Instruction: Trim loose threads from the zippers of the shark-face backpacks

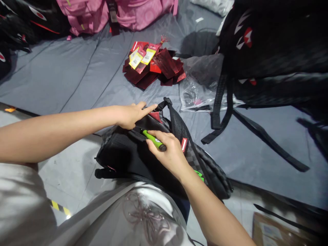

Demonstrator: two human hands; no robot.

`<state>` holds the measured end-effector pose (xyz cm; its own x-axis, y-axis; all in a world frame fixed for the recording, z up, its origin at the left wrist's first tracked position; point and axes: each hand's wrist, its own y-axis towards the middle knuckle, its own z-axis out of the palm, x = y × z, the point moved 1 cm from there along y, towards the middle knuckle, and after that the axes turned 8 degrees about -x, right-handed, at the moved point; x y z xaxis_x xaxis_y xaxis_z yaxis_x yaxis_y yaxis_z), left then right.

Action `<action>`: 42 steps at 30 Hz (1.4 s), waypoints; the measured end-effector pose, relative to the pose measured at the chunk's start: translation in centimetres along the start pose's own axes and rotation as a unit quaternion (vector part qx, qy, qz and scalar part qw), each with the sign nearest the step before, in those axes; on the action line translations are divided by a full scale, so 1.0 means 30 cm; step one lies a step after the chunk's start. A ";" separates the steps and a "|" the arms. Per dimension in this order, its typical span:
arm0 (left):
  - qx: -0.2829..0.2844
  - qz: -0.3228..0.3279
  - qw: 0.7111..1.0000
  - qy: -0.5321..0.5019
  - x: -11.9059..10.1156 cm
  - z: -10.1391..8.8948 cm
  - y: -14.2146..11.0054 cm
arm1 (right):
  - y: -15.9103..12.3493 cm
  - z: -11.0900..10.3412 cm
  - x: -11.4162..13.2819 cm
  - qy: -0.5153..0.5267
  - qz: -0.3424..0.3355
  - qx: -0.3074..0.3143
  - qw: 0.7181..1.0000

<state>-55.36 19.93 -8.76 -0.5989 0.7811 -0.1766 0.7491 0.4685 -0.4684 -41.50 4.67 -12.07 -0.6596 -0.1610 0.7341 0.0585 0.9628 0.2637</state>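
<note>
A black checkered backpack [118, 150] lies at the near edge of the grey-covered table, close against my body. Its strap and a red-and-white label are at the right side. My left hand [130, 114] rests on the bag's upper edge with fingers stretched out and spread, beside a red patch [155, 117]. Gripped in my right hand [170, 153] is a green-handled tool [153, 139] with a black end cap. Its far tip points into the dark fold of the bag near my left hand, and I cannot see the tip clearly.
Behind the bag lies a pile of dark red tags [151, 66], some yellow. A clear plastic bag [200, 82] is beside it. Black backpacks [276, 44] with dangling straps fill the right; pink bags [138, 15] stand at the back. A cardboard box [276, 229] sits low at right.
</note>
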 end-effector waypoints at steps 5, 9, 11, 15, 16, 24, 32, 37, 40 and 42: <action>0.001 0.031 0.999 -0.019 0.033 0.006 0.003 | 0.000 0.002 0.020 0.023 0.018 0.058 0.998; 0.000 0.056 0.998 -0.033 0.057 0.010 0.017 | 0.004 0.034 0.023 0.027 0.012 0.045 0.999; 0.003 0.057 0.998 -0.034 0.060 0.011 0.023 | 0.005 0.058 0.018 0.019 0.007 0.020 1.000; 0.009 0.038 0.999 -0.020 0.049 0.014 0.026 | 0.009 0.094 0.009 0.009 -0.008 -0.012 1.000; 0.008 0.036 0.999 -0.019 0.046 0.016 0.026 | 0.011 0.098 0.009 0.009 -0.009 -0.014 1.000; 0.005 0.022 1.000 -0.008 0.028 0.008 0.022 | 0.014 0.101 0.023 0.001 0.004 -0.025 1.000; 0.000 0.020 1.000 -0.007 0.023 0.004 0.016 | 0.020 0.101 0.028 0.004 0.038 -0.007 0.999; -0.004 0.021 1.000 -0.014 0.024 0.010 0.015 | 0.033 0.102 0.039 0.010 0.035 -0.006 0.999; -0.006 0.022 1.000 -0.010 0.023 0.010 0.013 | 0.033 0.102 0.044 -0.002 0.032 -0.012 0.999; -0.004 0.023 1.000 -0.008 0.023 0.010 0.012 | 0.031 0.101 0.045 -0.006 0.040 -0.019 0.999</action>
<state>-55.60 20.52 -9.30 -0.5685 0.7952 -0.2109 0.7778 0.4361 -0.4525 -44.60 6.01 -12.71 -0.6600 -0.0809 0.7469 0.1397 0.9636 0.2278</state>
